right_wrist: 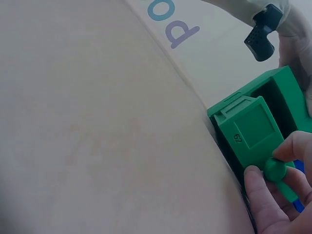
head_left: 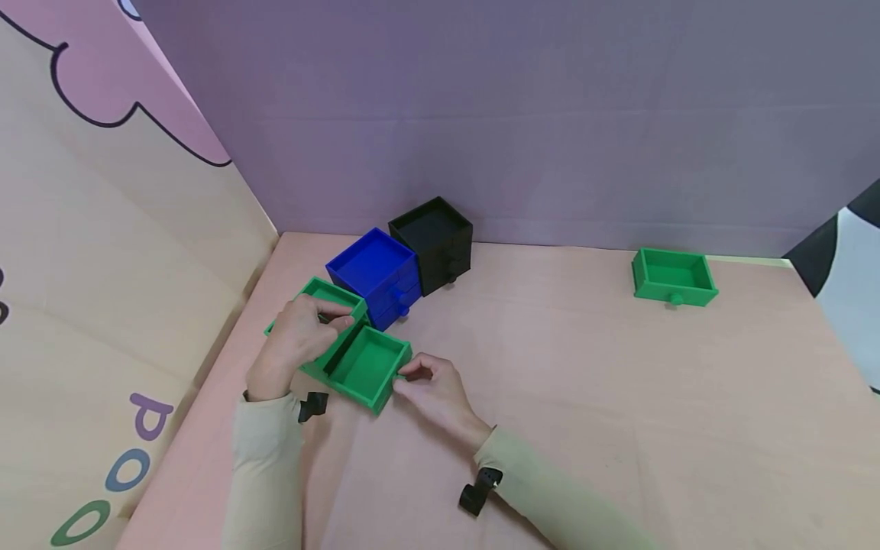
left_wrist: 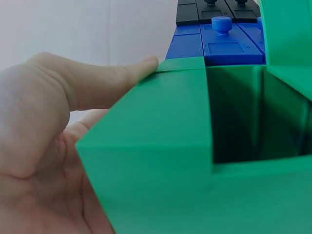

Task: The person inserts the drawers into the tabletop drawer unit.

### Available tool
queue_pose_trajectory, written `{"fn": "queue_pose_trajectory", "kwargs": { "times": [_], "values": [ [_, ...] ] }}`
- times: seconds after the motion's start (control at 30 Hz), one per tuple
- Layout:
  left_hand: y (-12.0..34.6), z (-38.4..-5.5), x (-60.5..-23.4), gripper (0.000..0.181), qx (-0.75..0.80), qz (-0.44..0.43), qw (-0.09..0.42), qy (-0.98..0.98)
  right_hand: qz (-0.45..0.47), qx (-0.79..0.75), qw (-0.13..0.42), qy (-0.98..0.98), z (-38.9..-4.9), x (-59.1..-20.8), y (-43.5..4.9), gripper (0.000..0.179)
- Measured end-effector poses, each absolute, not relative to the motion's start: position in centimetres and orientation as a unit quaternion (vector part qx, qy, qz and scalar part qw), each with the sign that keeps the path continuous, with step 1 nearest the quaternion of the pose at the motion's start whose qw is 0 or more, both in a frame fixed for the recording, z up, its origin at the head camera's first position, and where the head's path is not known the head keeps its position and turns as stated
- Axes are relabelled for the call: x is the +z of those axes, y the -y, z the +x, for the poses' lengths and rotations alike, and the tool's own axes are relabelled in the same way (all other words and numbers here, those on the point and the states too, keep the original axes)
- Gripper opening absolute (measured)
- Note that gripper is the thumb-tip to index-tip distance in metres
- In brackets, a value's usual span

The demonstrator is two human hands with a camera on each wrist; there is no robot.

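At the left of the table, my left hand [head_left: 297, 336] grips a green box [head_left: 341, 296] that has a drawer opening. In the left wrist view its thumb lies along the top edge of the green box [left_wrist: 146, 112]. A green drawer [head_left: 369, 365] sticks well out of the lower part of the box, its tray bare inside. My right hand [head_left: 440, 393] pinches the round knob [right_wrist: 275, 169] on the front of this drawer between thumb and fingers. The drawer front [right_wrist: 253, 129] carries a small dark number in the right wrist view.
A blue drawer box [head_left: 374, 260] with knobs stands right behind the green box, and a black drawer box [head_left: 440, 244] behind that, near the back wall. Another green drawer [head_left: 674, 283] lies alone at the far right of the pink table. A printed wall [head_left: 137, 267] borders the left side.
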State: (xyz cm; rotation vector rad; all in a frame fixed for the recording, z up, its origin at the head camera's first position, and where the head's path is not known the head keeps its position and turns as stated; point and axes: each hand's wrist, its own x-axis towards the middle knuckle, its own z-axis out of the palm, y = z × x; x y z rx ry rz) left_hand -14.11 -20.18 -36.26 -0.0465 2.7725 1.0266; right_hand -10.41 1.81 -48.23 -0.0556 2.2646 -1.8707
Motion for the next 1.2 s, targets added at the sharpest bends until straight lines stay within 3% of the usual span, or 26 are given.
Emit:
{"fn": "queue_pose_trajectory", "kwargs": {
  "times": [1.2],
  "values": [
    [20.2, -14.0, -36.0, 0.031, 0.327, -0.005, 0.091, -0.941, -0.118, -0.555, 0.119, -0.815, -11.3, -48.0, -2.9, 0.015]
  ]
}}
